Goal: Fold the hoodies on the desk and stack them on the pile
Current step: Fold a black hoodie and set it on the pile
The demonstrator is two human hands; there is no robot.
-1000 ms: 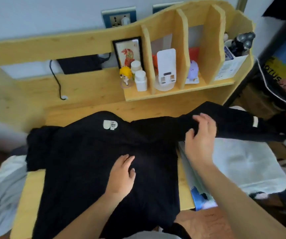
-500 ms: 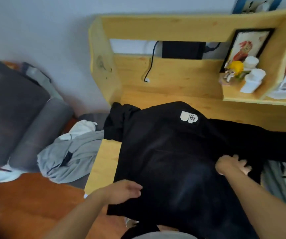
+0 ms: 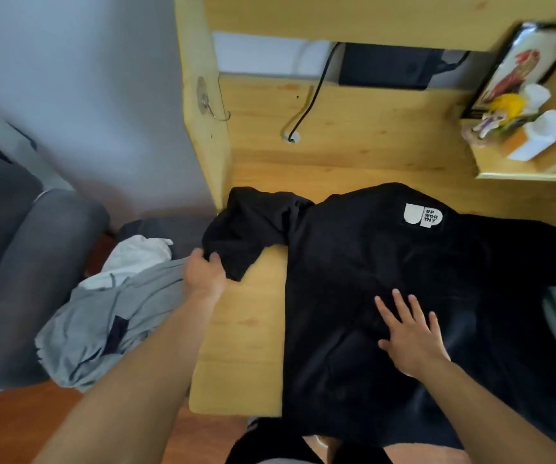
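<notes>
Black hoodie [image 3: 387, 296] lies spread across the wooden surface [image 3: 243, 346], back side up, white logo patch [image 3: 423, 215] near the collar end. Its hem spills over the near edge toward you. One sleeve [image 3: 249, 229] sits bunched left of the patch, at the surface's left edge, partly hanging off.

Your left hand [image 3: 204, 274] grips the end of that bunched sleeve, fingers curled into the cloth. Your right hand [image 3: 410, 336] lies flat on the hoodie's body below the patch, fingers spread, pinning it, holding nothing.

Handling, as a judgement: soft, limp, fairly thick knit. It looks light enough for one hand but floppy, so it will sag and drag wherever it is unsupported. It will not hold a crease on its own; press each fold flat. The cloth probably slides easily on the smooth wood, so keep the flat hand down while you pull.

Where to hold: take the sleeve at the cuff or the shoulder seam, not mid-length, or it twists. For the body folds, pinch at hem corners and shoulders.

A grey garment [image 3: 112, 316] lies heaped on the floor left of the hoodie, off the surface. Whether it is another hoodie you cannot tell.
</notes>
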